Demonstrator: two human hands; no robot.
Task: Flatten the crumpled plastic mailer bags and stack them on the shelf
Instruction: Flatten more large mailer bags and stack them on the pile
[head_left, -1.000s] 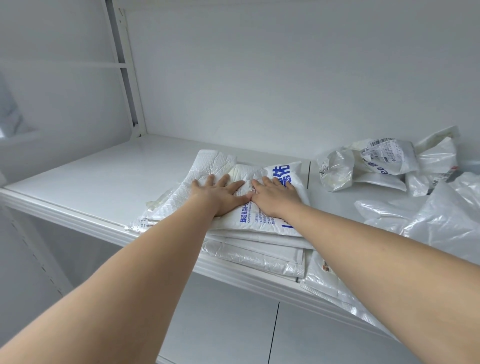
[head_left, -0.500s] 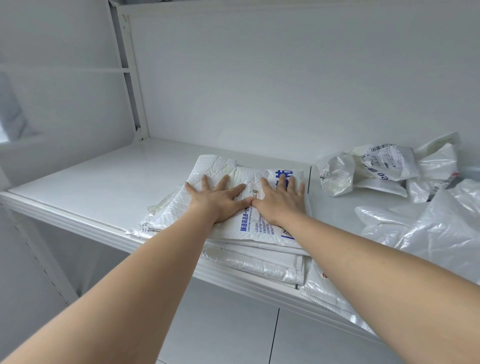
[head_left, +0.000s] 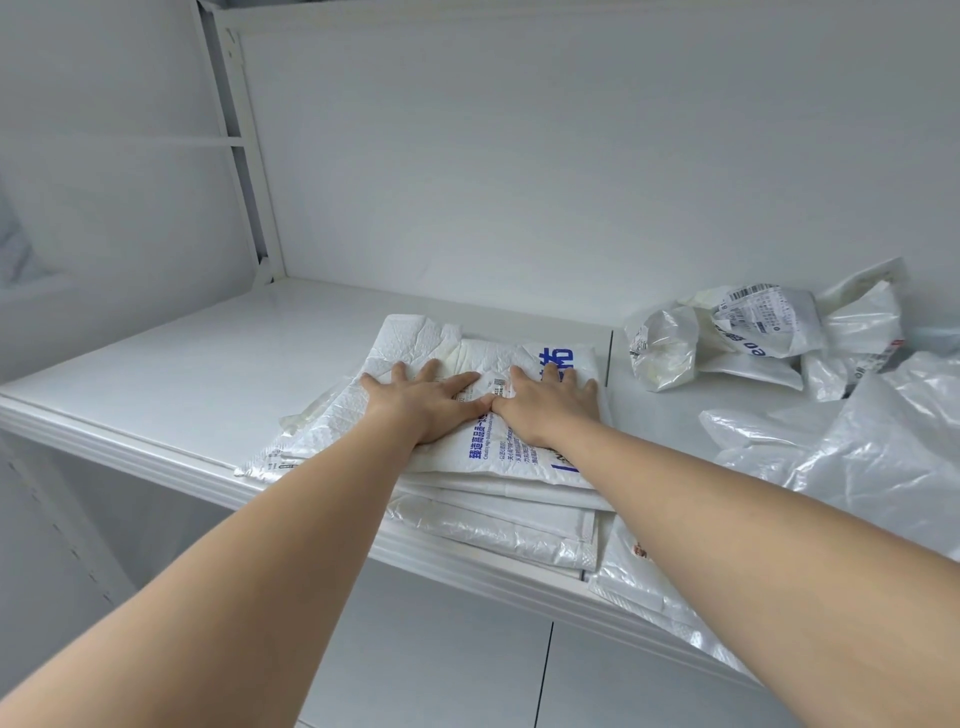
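Mailer bag (head_left: 493, 457), topmost on the stack (head_left: 519, 525), lies beneath left hand (head_left: 426, 410) and right hand (head_left: 545, 410), both pressing flat, fingers spread, thumbs touching; crumpled bags (head_left: 748, 338) lie right of them.

Bright, even, diffuse light with a cool grey-white cast; source out of view. Shadows soft and faint, thin under the stacked bags (head_left: 493, 499) at the shelf (head_left: 208, 374) lip. Mild sheen on clear plastic (head_left: 883, 441), no hard glare. Wide-angle bending: upright post (head_left: 249, 171) leans, forearms (head_left: 260, 571) balloon. Far left edge blurred.
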